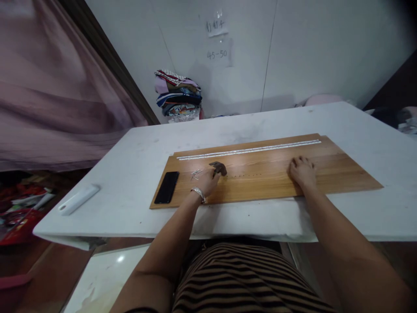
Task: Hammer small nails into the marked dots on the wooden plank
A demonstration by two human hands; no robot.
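A wide wooden board (260,187) lies flat on the table. My left hand (207,181) is closed around a claw hammer (220,168), its dark head just above the board; most of the handle is hidden by the fingers. Just left of the hammer head lie several loose nails (196,174). A row of small dark points (247,175), perhaps nail heads, runs to the right of the hammer. Toward the board's right side, my right hand (302,171) rests palm down with its fingers slightly bent and apart, no object visible in it.
A black phone (167,187) lies on the board's left end. Two white strips (249,150) run along its far side. A white handled object (79,200) is on the white table (124,174) at left. Folded clothes (179,95) are stacked behind, near a pink curtain (61,78).
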